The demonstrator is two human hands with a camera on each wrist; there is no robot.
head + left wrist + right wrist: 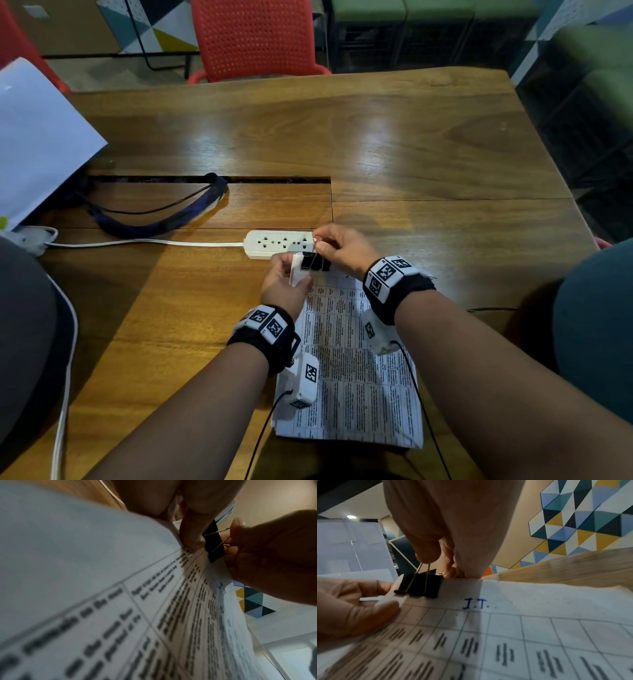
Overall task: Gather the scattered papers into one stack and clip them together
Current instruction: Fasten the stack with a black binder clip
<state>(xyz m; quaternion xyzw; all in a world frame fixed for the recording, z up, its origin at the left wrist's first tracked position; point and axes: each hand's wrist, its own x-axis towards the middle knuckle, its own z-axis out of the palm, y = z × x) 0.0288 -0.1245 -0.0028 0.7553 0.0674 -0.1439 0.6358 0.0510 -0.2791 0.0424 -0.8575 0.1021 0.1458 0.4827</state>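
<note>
One stack of papers [356,370] lay gathered at the near edge of the desk [428,144], just in front of a white power strip [274,244], far end lifted off the wood. Black binder clip [419,584] already sat on the stack's far-left corner. Right hand [342,248] fingers pinched the clip's wire handles, raised upright. Left hand [284,284] fingers curled round that same corner beside the clip, thumb on top, steadying the sheets. Gathering looked done and the clip seemed to bite over the edge. Likely left: fold the handles flat or let go, lay the stack down. Another white sheet [37,144] stood at the desk's left edge; couldn't tell if it belonged to the task.
</note>
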